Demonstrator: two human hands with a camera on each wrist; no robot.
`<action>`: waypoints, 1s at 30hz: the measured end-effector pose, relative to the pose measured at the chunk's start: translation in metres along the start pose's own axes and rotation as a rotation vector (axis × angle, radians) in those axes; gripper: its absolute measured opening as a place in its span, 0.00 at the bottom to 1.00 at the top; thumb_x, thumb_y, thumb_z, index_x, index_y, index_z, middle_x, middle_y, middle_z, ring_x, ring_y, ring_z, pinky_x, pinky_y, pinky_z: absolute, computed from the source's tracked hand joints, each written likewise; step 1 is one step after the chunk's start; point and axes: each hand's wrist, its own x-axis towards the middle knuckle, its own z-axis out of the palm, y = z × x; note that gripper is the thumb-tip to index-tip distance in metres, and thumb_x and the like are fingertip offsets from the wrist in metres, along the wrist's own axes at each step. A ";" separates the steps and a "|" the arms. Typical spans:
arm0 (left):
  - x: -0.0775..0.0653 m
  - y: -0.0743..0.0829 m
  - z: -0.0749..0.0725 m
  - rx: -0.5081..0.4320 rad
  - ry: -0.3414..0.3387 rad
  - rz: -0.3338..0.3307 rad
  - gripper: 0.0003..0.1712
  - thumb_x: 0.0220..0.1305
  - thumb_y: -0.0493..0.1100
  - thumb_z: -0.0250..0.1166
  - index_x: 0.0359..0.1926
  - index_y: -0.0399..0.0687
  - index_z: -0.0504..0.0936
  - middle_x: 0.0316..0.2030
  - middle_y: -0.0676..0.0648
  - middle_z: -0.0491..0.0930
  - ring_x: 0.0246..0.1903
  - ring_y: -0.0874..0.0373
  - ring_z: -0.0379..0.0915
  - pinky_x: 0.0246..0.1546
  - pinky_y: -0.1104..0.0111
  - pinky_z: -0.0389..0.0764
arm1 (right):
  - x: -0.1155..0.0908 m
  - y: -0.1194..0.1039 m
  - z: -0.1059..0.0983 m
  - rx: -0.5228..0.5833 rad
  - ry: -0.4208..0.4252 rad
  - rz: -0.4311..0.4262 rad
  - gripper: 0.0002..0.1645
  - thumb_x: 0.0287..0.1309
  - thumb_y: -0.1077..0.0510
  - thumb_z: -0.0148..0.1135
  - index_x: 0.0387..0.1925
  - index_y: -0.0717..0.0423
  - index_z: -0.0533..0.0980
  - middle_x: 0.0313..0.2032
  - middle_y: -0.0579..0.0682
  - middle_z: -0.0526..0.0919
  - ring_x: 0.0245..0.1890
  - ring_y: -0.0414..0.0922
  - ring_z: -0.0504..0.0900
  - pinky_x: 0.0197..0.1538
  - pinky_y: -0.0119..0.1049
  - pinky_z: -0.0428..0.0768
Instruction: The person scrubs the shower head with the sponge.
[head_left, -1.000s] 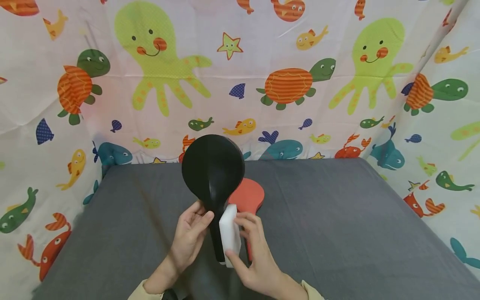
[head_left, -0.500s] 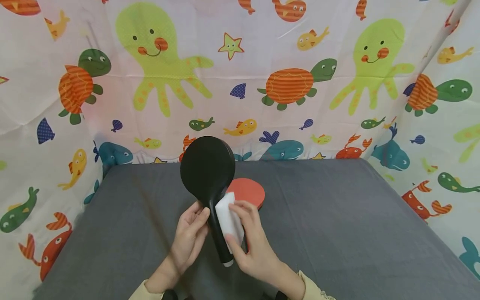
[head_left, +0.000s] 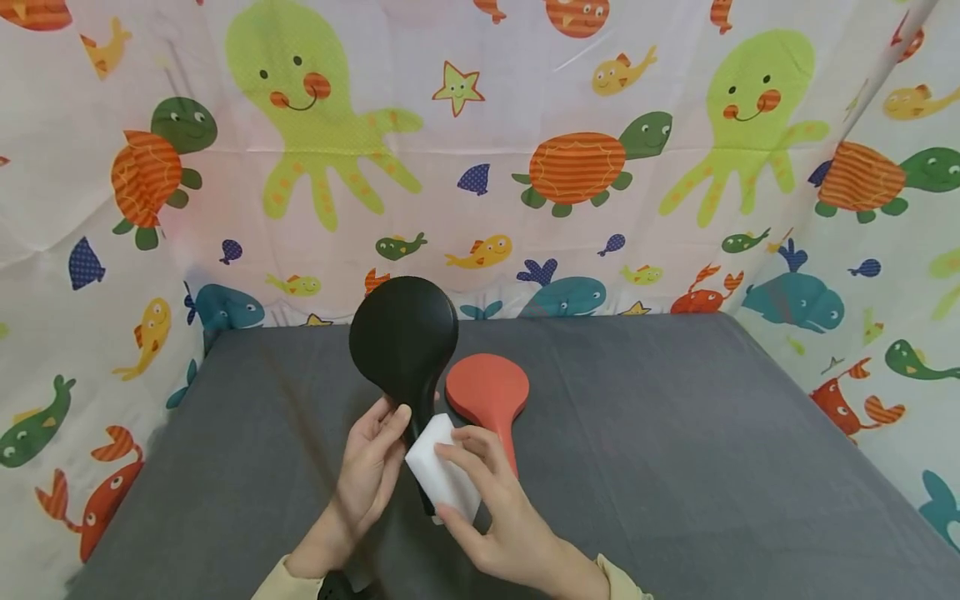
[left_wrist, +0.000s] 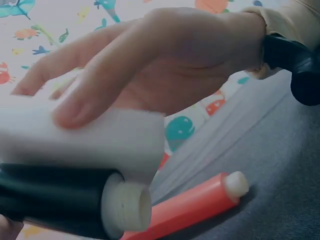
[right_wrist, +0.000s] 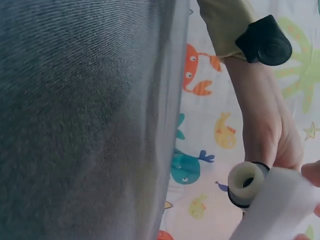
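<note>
My left hand (head_left: 366, 467) holds a black handheld shower head (head_left: 403, 337) by its neck, raised in front of me with the round head up. In my right hand (head_left: 513, 521) a white sponge block (head_left: 441, 471) is gripped between thumb and fingers. The sponge lies against the handle and covers much of it in the head view. At the handle's lower end, the left wrist view shows a pale hollow fitting (left_wrist: 134, 206). Behind the sponge, a red shower head (head_left: 487, 387) rests on the table, its handle partly hidden by my right hand.
A grey cloth (head_left: 660, 450) covers the table. White curtains (head_left: 420, 67) printed with sea animals stand at the back and both sides. A dark strap-on device (right_wrist: 270, 42) sits on the left wrist.
The sponge has moved up along the handle, then down and left across its front. The black shower head has shifted a little left, leaving more of the red one visible.
</note>
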 end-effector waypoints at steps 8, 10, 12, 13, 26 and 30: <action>0.005 -0.014 -0.006 0.065 0.185 -0.035 0.23 0.67 0.30 0.52 0.60 0.26 0.61 0.51 0.43 0.73 0.52 0.56 0.72 0.52 0.69 0.72 | -0.014 -0.002 -0.006 -0.086 -0.222 0.036 0.34 0.55 0.60 0.64 0.63 0.50 0.63 0.59 0.54 0.59 0.54 0.46 0.66 0.49 0.31 0.74; 0.006 -0.017 -0.010 0.085 0.256 -0.079 0.23 0.66 0.30 0.53 0.60 0.26 0.63 0.49 0.43 0.76 0.49 0.56 0.75 0.49 0.69 0.74 | -0.019 -0.003 -0.011 -0.096 -0.299 0.066 0.35 0.55 0.59 0.64 0.63 0.48 0.63 0.59 0.51 0.60 0.53 0.44 0.67 0.48 0.27 0.74; 0.006 -0.018 -0.015 0.124 0.308 -0.134 0.22 0.65 0.30 0.54 0.58 0.25 0.64 0.47 0.42 0.77 0.46 0.56 0.77 0.46 0.70 0.75 | -0.023 -0.003 -0.017 -0.105 -0.338 0.107 0.35 0.56 0.57 0.64 0.64 0.46 0.62 0.59 0.49 0.60 0.52 0.42 0.69 0.46 0.25 0.73; 0.005 -0.019 -0.018 0.135 0.327 -0.164 0.22 0.65 0.31 0.54 0.58 0.24 0.64 0.47 0.40 0.78 0.46 0.55 0.77 0.45 0.70 0.75 | -0.024 -0.002 -0.020 -0.107 -0.339 0.123 0.34 0.56 0.56 0.63 0.63 0.46 0.62 0.59 0.48 0.60 0.50 0.41 0.69 0.45 0.24 0.73; -0.005 -0.027 -0.045 0.340 0.420 -0.325 0.15 0.65 0.35 0.56 0.43 0.20 0.71 0.41 0.40 0.76 0.36 0.59 0.80 0.39 0.72 0.76 | -0.042 0.025 -0.079 -0.499 -0.028 0.343 0.28 0.47 0.57 0.69 0.50 0.56 0.71 0.49 0.51 0.68 0.37 0.44 0.74 0.28 0.32 0.75; -0.007 -0.033 -0.050 0.350 0.425 -0.336 0.11 0.65 0.34 0.57 0.35 0.24 0.74 0.38 0.39 0.78 0.34 0.58 0.80 0.38 0.71 0.76 | -0.050 0.029 -0.082 -0.638 -0.036 0.468 0.26 0.46 0.55 0.69 0.46 0.57 0.71 0.46 0.55 0.69 0.34 0.47 0.73 0.21 0.31 0.72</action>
